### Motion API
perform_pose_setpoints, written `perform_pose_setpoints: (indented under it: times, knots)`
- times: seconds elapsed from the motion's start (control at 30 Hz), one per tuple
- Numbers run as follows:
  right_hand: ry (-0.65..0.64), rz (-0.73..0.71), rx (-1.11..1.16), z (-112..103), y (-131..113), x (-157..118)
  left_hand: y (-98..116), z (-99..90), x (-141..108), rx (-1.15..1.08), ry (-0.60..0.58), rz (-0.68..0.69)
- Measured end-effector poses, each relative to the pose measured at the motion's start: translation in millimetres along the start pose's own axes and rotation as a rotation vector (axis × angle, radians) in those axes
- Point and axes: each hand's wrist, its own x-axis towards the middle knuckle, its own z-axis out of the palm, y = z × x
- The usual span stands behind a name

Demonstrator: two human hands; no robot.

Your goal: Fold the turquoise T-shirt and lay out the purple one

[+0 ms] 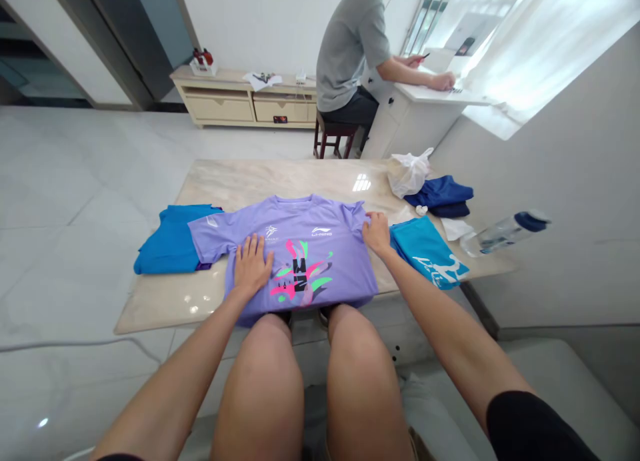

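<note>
A purple T-shirt (345,257) with a bright printed front lies spread across the marble-look table, its collar at the far side and its lower edge hanging over the near edge. My left hand (253,266) rests flat on the shirt's left chest, fingers spread. At the sleeve on the right, my right hand (377,233) has its fingers closed on the bunched fabric. The left sleeve overlaps a blue garment (167,241). Just right of my right hand sits a folded teal garment (425,247) with white print.
On the table's (240,177) right side are a white plastic bag (409,173), a dark blue cloth (443,194) and a tilted-looking clear water bottle (505,234). Beyond, a person (350,47) sits on a stool at a white desk (425,107). A low cabinet (220,104) stands by the wall.
</note>
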Motion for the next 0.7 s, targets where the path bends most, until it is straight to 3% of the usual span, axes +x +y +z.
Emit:
perform_pose_setpoints:
  times: [0.1,0.3,0.47,0.7]
  knots:
    - [-0.092,0.229,0.010,-6.6,13.7,31.5,-1.5,1.2,3.8,-0.007,0.002,0.013]
    - [-0.195,0.421,-0.113,16.7,17.1,56.9,-2.9,6.4,13.9,-0.019,0.016,0.032]
    - [-0.247,0.434,-0.214,22.0,17.6,52.1,-3.6,9.2,20.7,-0.032,0.008,0.041]
    - [-0.206,0.368,-0.146,-13.2,19.0,28.6,-3.8,-2.2,17.0,-0.014,-0.067,0.038]
